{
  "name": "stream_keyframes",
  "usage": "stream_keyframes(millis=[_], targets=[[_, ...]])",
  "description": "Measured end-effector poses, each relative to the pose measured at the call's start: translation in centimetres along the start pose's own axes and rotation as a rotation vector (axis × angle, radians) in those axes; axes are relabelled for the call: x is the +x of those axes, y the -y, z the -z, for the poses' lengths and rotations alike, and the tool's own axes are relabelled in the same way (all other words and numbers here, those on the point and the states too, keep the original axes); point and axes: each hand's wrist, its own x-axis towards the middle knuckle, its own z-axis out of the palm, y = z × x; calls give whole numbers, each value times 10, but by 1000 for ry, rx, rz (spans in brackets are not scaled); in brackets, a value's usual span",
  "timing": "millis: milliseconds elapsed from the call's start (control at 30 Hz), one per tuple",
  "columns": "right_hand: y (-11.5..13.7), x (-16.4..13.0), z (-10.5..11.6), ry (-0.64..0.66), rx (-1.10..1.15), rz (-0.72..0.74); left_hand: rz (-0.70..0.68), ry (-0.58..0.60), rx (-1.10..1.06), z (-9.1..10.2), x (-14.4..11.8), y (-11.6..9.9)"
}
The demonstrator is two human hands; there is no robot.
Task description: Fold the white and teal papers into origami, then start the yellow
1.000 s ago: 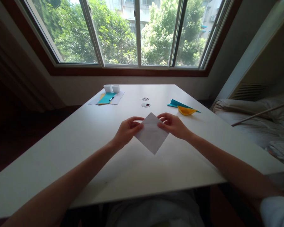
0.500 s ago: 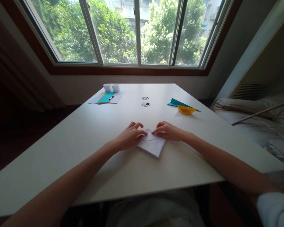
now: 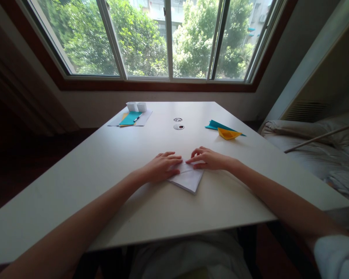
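Note:
A folded sheet of white paper (image 3: 187, 180) lies on the white table (image 3: 128, 217), one corner pointing toward me. My left hand (image 3: 165, 166) rests flat over its left edge, fingers stretched out to the right. From the other side my right hand (image 3: 205, 158) touches the top part of the paper, index finger extended and thumb on the right edge. Both hands are open and press on the paper rather than grip it. The far corner of the paper is partly hidden by the fingers.
At the right sit a yellow paper boat (image 3: 229, 134) and a teal paper plane (image 3: 219, 126). Coloured sheets (image 3: 130, 118) with a pen (image 3: 137, 117) and two small white containers (image 3: 141, 107) are at the far left. Two round table inserts (image 3: 178, 127) lie mid-table.
My left fingers have straightened from a curled pose and now lie flatter on the paper. The right hand has lifted slightly and shifted a little. The paper has stayed in place.

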Motion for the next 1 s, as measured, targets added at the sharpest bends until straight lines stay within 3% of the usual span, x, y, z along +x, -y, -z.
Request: stream_keyframes(millis=[267, 400, 600, 733, 900, 1000], targets=[[7, -6, 1, 65, -36, -51, 107, 231, -56, 8, -8, -10], [8, -8, 1, 65, -52, -57, 107, 266, -57, 10, -8, -11], [29, -8, 6, -84, -49, 50, 169, 156, 0, 9, -8, -4], [52, -4, 2, -84, -123, 110, 211, 52, 75, 8, -7, 2], [51, -3, -3, -69, -289, -38, 172, -74, 158, 14, -9, 1], [40, -3, -3, -81, -304, -140, 89, -105, 90, 18, -11, -8]])
